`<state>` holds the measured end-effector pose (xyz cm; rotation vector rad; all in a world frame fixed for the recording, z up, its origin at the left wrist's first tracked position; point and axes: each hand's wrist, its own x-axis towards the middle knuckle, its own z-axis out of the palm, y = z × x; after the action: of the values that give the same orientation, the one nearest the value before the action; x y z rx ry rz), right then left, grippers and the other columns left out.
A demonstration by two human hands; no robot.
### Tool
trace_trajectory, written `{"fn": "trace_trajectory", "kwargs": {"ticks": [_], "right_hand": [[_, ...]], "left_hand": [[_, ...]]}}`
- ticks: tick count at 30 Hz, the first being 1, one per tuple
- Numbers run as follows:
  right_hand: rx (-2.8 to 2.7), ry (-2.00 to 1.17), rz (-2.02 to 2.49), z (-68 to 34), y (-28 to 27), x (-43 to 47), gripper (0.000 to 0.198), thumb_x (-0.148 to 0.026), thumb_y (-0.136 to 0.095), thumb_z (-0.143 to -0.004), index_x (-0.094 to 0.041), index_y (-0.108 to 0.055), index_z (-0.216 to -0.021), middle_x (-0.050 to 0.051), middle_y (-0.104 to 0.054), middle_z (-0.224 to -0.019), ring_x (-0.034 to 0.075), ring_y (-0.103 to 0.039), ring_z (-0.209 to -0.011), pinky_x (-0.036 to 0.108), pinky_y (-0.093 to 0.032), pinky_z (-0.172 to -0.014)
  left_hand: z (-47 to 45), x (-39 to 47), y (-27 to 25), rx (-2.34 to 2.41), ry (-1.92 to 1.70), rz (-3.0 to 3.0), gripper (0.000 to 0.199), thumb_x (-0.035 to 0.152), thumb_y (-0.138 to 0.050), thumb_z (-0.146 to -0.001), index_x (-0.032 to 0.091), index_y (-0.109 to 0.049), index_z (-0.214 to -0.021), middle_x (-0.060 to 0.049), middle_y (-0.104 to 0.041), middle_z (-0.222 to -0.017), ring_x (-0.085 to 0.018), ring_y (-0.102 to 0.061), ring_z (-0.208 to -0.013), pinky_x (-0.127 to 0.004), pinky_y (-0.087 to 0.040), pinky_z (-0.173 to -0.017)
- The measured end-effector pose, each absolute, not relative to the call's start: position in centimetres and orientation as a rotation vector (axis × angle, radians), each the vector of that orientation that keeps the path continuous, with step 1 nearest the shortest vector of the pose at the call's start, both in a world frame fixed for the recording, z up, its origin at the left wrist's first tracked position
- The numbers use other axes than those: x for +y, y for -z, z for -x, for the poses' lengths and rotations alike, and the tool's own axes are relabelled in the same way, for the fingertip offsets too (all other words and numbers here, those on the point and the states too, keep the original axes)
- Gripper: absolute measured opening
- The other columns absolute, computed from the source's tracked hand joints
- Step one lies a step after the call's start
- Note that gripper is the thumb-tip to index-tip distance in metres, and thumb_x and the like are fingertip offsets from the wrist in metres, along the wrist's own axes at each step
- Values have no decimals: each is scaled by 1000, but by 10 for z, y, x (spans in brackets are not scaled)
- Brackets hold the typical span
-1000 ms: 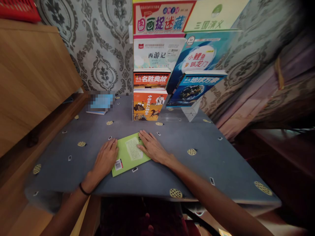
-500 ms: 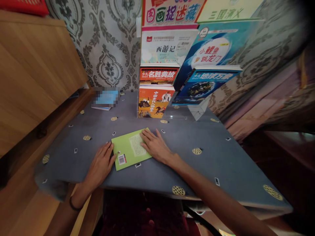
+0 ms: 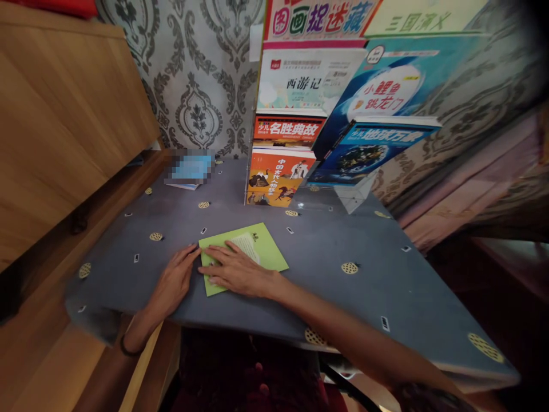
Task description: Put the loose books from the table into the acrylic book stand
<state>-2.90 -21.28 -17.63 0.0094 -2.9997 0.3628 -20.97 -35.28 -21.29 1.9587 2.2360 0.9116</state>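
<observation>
A thin green booklet (image 3: pixel 271 254) lies flat on the tabletop (image 3: pixel 319 252), its long axis running crosswise in front of the person, with the right end swung slightly away and the left end nearer. A pale printed panel (image 3: pixel 251 245) shows just beyond the right hand (image 3: pixel 235 270), and a small dark picture sits near the corner farthest from both hands. The panel's lines seem to be text, though they are too fine to read from here.

The right hand rests palm down over the booklet's left and near part, fingers extended and a little spread, gripping nothing; the forearm comes in from the right. The left hand (image 3: pixel 174 283) lies just beside the booklet's left end, fingers outstretched and close together, tips at its edge, with nothing in its grasp. The right fingertips reach to that same edge, near the left ones. A black band (image 3: pixel 128 347) circles the left wrist.

Beyond the hands, to the right, stands a rack of books. The orange book (image 3: pixel 281 180) at the bottom reads 中国古代人物, its last characters unclear; behind it, a red cover (image 3: pixel 291 130) reads 少儿 名胜典故, and a white cover (image 3: pixel 300 83) 西游记. The blue covers say 地球万象 and 小鲤鱼跳龙门; the top ones 图画捉迷藏 and 三国演义. Beyond the left hand lies a blurred blue book (image 3: pixel 193 167).
</observation>
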Motion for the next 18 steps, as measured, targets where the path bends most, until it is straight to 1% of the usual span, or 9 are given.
{"fn": "trace_trajectory", "kwargs": {"ticks": [3,5,8,11,13,15,18], "right_hand": [[-3002,-349,161,38,179,-199,45,-39,-47,-103,-24,-51,-145,15,-44,-155,28,-37,-146,55,-26,-119],[-2983,-340,298,37,182,-188,48,-41,-48,-102,-22,-49,-146,16,-44,-155,29,-38,-146,56,-27,-119],[-2941,-347,455,24,188,-166,49,-40,-46,-103,-19,-48,-147,17,-46,-154,29,-40,-145,57,-27,-119],[-2887,-392,544,1,196,-144,49,-39,-40,-104,-19,-46,-149,16,-45,-155,28,-38,-146,56,-28,-119],[-2844,-432,595,-16,201,-133,49,-41,-38,-104,-21,-46,-148,14,-44,-156,27,-36,-147,55,-30,-119],[-2807,-473,627,-29,204,-126,49,-42,-36,-104,-21,-48,-147,13,-45,-155,26,-37,-147,55,-31,-119],[-2775,-535,637,-38,205,-124,50,-42,-34,-105,-18,-51,-145,14,-47,-154,26,-40,-145,55,-30,-119]], "left_hand": [[203,-354,207,2276,-907,-1977,41,31,-34,-103,19,-54,-136,-13,-60,-137,-23,-56,-129,-45,-47,-110],[193,-354,203,2287,-862,-2054,40,37,-37,-103,19,-54,-135,-13,-59,-138,-26,-55,-130,-47,-47,-110],[173,-352,197,2210,-699,-2281,40,43,-43,-101,19,-58,-128,-14,-56,-142,-30,-50,-135,-53,-43,-112],[154,-346,195,2126,-492,-2445,48,49,-50,-98,18,-55,-134,-17,-53,-146,-34,-46,-139,-58,-40,-112],[146,-340,195,2135,-382,-2472,52,49,-51,-97,18,-51,-139,-18,-51,-148,-35,-45,-140,-58,-41,-111],[142,-335,195,2150,-283,-2500,52,48,-49,-98,17,-49,-140,-19,-51,-148,-37,-46,-139,-58,-43,-109],[138,-331,195,2096,-108,-2594,49,39,-46,-101,13,-46,-143,-23,-52,-145,-39,-48,-137,-58,-46,-106]]}}
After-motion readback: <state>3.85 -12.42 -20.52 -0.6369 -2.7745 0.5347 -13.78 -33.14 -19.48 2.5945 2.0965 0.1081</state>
